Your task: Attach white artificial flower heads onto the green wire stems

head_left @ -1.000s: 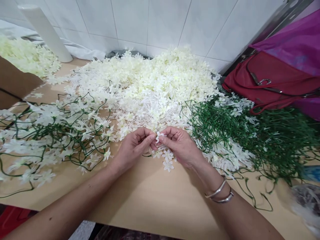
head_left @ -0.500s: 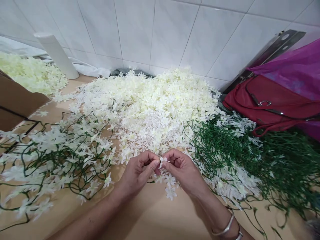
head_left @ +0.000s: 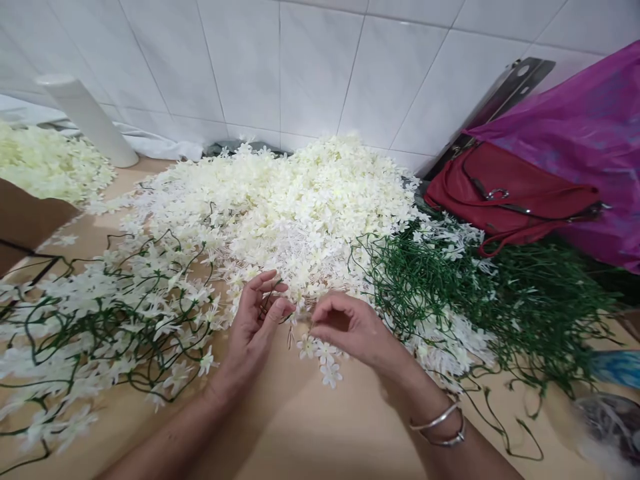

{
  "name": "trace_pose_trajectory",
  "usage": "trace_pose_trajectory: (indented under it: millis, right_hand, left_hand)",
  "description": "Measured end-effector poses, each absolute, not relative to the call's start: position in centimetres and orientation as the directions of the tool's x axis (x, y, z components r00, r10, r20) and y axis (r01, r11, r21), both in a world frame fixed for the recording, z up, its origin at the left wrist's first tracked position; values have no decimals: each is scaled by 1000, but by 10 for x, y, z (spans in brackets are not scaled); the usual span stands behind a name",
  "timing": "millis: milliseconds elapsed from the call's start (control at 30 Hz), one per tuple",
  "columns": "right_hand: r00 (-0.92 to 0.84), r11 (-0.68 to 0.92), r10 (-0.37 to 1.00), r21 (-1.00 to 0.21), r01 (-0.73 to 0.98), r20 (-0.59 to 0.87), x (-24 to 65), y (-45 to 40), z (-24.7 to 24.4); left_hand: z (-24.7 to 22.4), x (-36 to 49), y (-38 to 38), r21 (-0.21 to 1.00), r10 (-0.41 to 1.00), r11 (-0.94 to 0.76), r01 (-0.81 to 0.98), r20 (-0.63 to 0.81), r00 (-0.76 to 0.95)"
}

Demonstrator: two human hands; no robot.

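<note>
My left hand (head_left: 255, 323) is loosely curled around a thin dark green flower stem (head_left: 287, 319), which shows between the thumb and fingers. To its right, my right hand (head_left: 363, 331) has thumb and forefinger pinched together; whatever is between the tips is too small to make out. Just below the fingertips, a few white artificial flowers (head_left: 330, 373) lie on the table (head_left: 300, 427). A big heap of loose white and cream blossoms (head_left: 320, 193) spreads beyond both hands.
Left lie white flowers on green stems (head_left: 120, 307); bare green stems (head_left: 430, 280) are piled right. A red bag (head_left: 510, 193) and purple plastic bag (head_left: 565, 120) stand against the tiled wall (head_left: 320, 67). A white roll (head_left: 90, 120) and brown box (head_left: 30, 220) are at left.
My hands have moved apart from where they met at a small white flower. The left fingers have loosened and lifted. The view has turned slightly right.
</note>
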State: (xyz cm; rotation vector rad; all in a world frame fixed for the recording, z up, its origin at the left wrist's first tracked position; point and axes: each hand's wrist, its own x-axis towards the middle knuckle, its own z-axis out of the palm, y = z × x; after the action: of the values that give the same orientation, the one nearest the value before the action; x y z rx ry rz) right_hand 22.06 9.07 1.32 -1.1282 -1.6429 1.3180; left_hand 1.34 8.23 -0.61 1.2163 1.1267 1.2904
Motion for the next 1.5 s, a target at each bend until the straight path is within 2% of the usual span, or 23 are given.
trace_pose_trajectory:
  millis: [67,167,267,367,433,567,667,800,933,1067,1267,1367,1433,1500]
  right_hand:
    - [-439,236,896,-910,341,68,219,88,15]
    - [-515,441,844,-740,508,150,215,87,14]
    - [-498,493,843,-659,567,202,215,89,9]
    - [-410,436,881,-737,516,234,219,93,4]
    - [-310,384,914,-806,451,262,222,96,2]
    - [-97,348,937,-889,297,335,225,101,-1]
    - [-9,294,955,-938,183,298,224,101,2]
    - [-47,141,989,-989,34,139,222,98,10]
    - [-234,59,970,-997,-46,68,216,92,16]
    - [-314,58,948,-998,26,47,213,87,19]
    - [-281,116,957,-981,156,69,221,91,22]
    - [-309,165,947,-954,249,84,224,91,26]
    - [-354,241,930,-886,397,94,224,88,29]
    - [-380,316,921,-739,595,88,224,84,31]
  left_hand:
    - [-5,13,82,996,998,-68,-54,67,-9]
    - [-4,12,83,995,997,-76,-67,74,-35]
    - [-7,12,85,989,996,-83,-122,78,-43]
    - [-10,13,87,985,992,-107,-135,98,-75]
    - [-10,12,87,990,990,-121,-68,115,-85]
    - [-7,7,77,972,992,-113,204,120,-24]
    - [-3,0,65,864,970,-224,450,242,17]
    - [2,-3,55,679,900,-380,629,429,81]
    - [0,8,55,656,860,-478,584,486,158]
    - [-8,16,60,693,839,-542,475,483,251]
    - [-10,13,63,758,871,-481,441,470,143]
    - [-10,15,63,782,885,-462,418,440,156]
    - [-11,18,62,757,875,-482,441,439,204]
    - [-12,20,61,690,848,-524,498,477,231]
